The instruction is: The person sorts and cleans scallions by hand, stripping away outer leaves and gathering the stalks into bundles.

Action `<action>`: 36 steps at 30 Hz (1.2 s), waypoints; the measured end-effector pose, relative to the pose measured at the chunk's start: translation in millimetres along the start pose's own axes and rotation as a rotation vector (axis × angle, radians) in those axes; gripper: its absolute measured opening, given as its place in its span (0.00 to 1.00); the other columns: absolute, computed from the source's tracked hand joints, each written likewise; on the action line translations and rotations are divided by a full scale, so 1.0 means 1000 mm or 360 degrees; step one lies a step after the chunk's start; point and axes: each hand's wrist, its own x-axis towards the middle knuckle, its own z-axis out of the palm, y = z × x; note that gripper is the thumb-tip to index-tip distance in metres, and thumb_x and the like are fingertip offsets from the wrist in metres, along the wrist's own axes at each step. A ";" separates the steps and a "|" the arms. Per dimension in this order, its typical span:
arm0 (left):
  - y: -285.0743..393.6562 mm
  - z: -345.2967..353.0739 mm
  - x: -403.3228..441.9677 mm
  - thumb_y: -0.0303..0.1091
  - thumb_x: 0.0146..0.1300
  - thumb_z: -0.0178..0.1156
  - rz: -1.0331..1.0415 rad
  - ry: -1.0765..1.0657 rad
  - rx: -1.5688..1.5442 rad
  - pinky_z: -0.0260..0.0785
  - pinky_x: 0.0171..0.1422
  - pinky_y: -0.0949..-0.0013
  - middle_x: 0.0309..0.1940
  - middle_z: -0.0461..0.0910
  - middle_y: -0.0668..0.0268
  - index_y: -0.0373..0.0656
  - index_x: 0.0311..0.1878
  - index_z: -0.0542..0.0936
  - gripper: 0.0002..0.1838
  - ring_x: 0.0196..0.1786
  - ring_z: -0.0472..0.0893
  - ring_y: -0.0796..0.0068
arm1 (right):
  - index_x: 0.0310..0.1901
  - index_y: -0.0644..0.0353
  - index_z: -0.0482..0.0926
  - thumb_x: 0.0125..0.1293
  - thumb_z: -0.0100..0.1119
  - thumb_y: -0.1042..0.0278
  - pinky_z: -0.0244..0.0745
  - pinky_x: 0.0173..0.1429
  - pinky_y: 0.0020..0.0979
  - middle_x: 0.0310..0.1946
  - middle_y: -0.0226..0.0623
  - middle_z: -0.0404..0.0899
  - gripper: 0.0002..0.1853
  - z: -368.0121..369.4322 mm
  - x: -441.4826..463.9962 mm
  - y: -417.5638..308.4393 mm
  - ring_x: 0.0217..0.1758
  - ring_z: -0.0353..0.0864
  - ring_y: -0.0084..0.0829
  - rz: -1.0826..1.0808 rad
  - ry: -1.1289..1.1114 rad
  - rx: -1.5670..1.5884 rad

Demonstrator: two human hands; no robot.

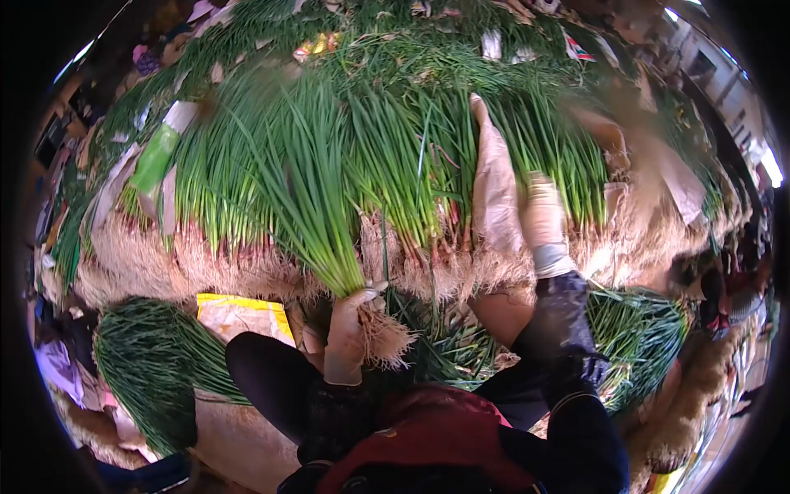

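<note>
My left hand (pixel 349 325), in a pale glove, is wrapped round the base of a bunch of green onions (pixel 322 216). Its long green leaves fan up and to the left over the pile, while the tangled roots (pixel 385 336) hang out at the right of the hand. My right hand (pixel 544 216), also gloved, reaches forward to the rooty front edge of the piled green onions (pixel 568 169). Motion blurs its fingers, so what they hold, if anything, is unclear. Just left of it lies a strip of pale sacking (pixel 495 185).
Rows of green onions, roots toward me, spread across the pile. A green-and-white wrapper (pixel 160 152) lies at its left. Loose leafy heaps flank my knees, one at left (pixel 152 362) and one at right (pixel 638 342). A yellow-edged sack (pixel 247 317) lies by my left knee.
</note>
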 end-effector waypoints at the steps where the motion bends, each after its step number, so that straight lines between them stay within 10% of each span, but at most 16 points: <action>1: -0.005 -0.002 0.003 0.23 0.61 0.60 -0.0079 0.0015 -0.0100 0.77 0.39 0.68 0.45 0.86 0.52 0.36 0.49 0.78 0.12 0.34 0.83 0.70 | 0.52 0.60 0.79 0.73 0.53 0.55 0.81 0.43 0.43 0.37 0.50 0.83 0.18 0.008 -0.012 -0.045 0.39 0.86 0.41 -0.0131 -0.0327 0.0090; 4: -0.019 -0.017 0.016 0.23 0.63 0.59 -0.0121 0.0047 0.0033 0.78 0.44 0.68 0.48 0.86 0.53 0.36 0.49 0.78 0.11 0.38 0.84 0.69 | 0.47 0.59 0.80 0.71 0.56 0.45 0.82 0.41 0.44 0.34 0.48 0.86 0.21 0.034 -0.039 -0.166 0.38 0.88 0.43 -0.0352 -0.1129 0.0153; 6: -0.020 -0.014 0.017 0.23 0.64 0.59 -0.0110 0.0002 0.0024 0.79 0.51 0.67 0.50 0.85 0.54 0.35 0.53 0.78 0.14 0.45 0.86 0.64 | 0.42 0.59 0.82 0.63 0.65 0.44 0.81 0.42 0.47 0.32 0.47 0.86 0.22 0.101 -0.056 -0.179 0.36 0.87 0.48 -0.0253 -0.1023 0.0268; 11: -0.014 0.003 0.014 0.25 0.66 0.58 -0.0088 -0.0189 -0.0024 0.77 0.53 0.65 0.51 0.85 0.55 0.32 0.51 0.80 0.12 0.44 0.85 0.63 | 0.55 0.60 0.81 0.70 0.65 0.51 0.77 0.32 0.23 0.32 0.31 0.84 0.22 0.028 -0.065 -0.165 0.29 0.80 0.22 0.0766 -0.1676 0.1955; 13: -0.044 -0.034 0.051 0.25 0.65 0.59 -0.0173 -0.0371 0.0054 0.78 0.49 0.66 0.47 0.87 0.58 0.32 0.51 0.81 0.13 0.41 0.86 0.65 | 0.59 0.61 0.79 0.69 0.66 0.51 0.76 0.32 0.19 0.31 0.32 0.83 0.25 0.005 -0.104 -0.173 0.30 0.81 0.20 0.0523 -0.1787 0.1927; 19: -0.036 -0.001 -0.011 0.26 0.64 0.61 -0.0171 -0.0330 0.0195 0.79 0.49 0.68 0.47 0.86 0.57 0.32 0.54 0.81 0.16 0.40 0.84 0.71 | 0.53 0.61 0.81 0.71 0.64 0.49 0.68 0.26 0.24 0.27 0.25 0.78 0.23 -0.002 -0.131 -0.178 0.20 0.66 0.18 0.1243 -0.1767 0.2855; 23: -0.046 -0.019 -0.038 0.25 0.63 0.61 -0.0120 -0.0178 0.0286 0.79 0.51 0.66 0.44 0.86 0.58 0.30 0.53 0.80 0.16 0.41 0.84 0.70 | 0.43 0.61 0.80 0.71 0.66 0.64 0.74 0.35 0.23 0.33 0.32 0.83 0.09 0.048 -0.172 -0.202 0.32 0.81 0.24 0.0731 -0.0909 0.2727; 27: -0.069 -0.061 -0.028 0.26 0.66 0.62 -0.0074 -0.0236 0.0357 0.81 0.50 0.64 0.41 0.86 0.57 0.32 0.49 0.81 0.11 0.42 0.87 0.63 | 0.38 0.60 0.80 0.72 0.64 0.68 0.74 0.27 0.25 0.26 0.29 0.81 0.06 0.012 -0.184 -0.203 0.23 0.78 0.22 0.0947 -0.1566 0.2497; 29: -0.056 -0.029 -0.058 0.30 0.68 0.62 -0.0079 -0.0079 0.0313 0.81 0.46 0.64 0.37 0.85 0.59 0.34 0.49 0.80 0.11 0.39 0.86 0.64 | 0.37 0.59 0.81 0.73 0.63 0.67 0.75 0.25 0.27 0.23 0.27 0.80 0.07 0.029 -0.197 -0.204 0.21 0.77 0.23 0.0454 -0.1054 0.2355; 30: -0.054 -0.023 -0.059 0.34 0.70 0.62 -0.0084 -0.0035 0.0318 0.80 0.41 0.64 0.33 0.84 0.62 0.36 0.49 0.80 0.12 0.34 0.84 0.67 | 0.37 0.60 0.80 0.73 0.62 0.67 0.76 0.29 0.33 0.22 0.29 0.79 0.07 -0.019 -0.183 -0.206 0.25 0.79 0.25 0.0908 -0.1490 0.2327; 31: -0.056 -0.021 -0.059 0.34 0.70 0.62 -0.0092 -0.0084 0.0235 0.80 0.40 0.65 0.33 0.83 0.62 0.36 0.49 0.80 0.12 0.33 0.83 0.68 | 0.38 0.61 0.80 0.74 0.61 0.65 0.75 0.32 0.41 0.22 0.39 0.79 0.09 -0.005 -0.188 -0.207 0.25 0.81 0.37 -0.0082 -0.0516 0.1654; 33: -0.046 -0.026 -0.058 0.36 0.70 0.62 -0.0103 -0.0181 0.0063 0.79 0.38 0.65 0.33 0.83 0.63 0.37 0.49 0.80 0.12 0.32 0.82 0.70 | 0.37 0.63 0.80 0.74 0.61 0.62 0.73 0.34 0.46 0.27 0.50 0.80 0.12 0.005 -0.193 -0.210 0.29 0.81 0.52 -0.0036 -0.0157 0.1234; 35: -0.033 -0.031 -0.061 0.38 0.69 0.63 -0.0207 -0.0221 0.0051 0.80 0.41 0.64 0.35 0.83 0.63 0.38 0.51 0.79 0.14 0.33 0.82 0.71 | 0.37 0.61 0.83 0.75 0.55 0.50 0.76 0.39 0.50 0.35 0.54 0.84 0.20 0.039 -0.192 -0.193 0.37 0.82 0.57 0.0498 -0.0423 0.1155; 36: -0.025 -0.026 -0.066 0.39 0.69 0.63 -0.0219 -0.0191 0.0102 0.80 0.43 0.63 0.35 0.83 0.63 0.38 0.52 0.79 0.15 0.33 0.82 0.70 | 0.39 0.61 0.84 0.75 0.52 0.48 0.78 0.44 0.49 0.36 0.53 0.85 0.22 0.049 -0.194 -0.184 0.40 0.84 0.57 0.0092 -0.0965 0.0824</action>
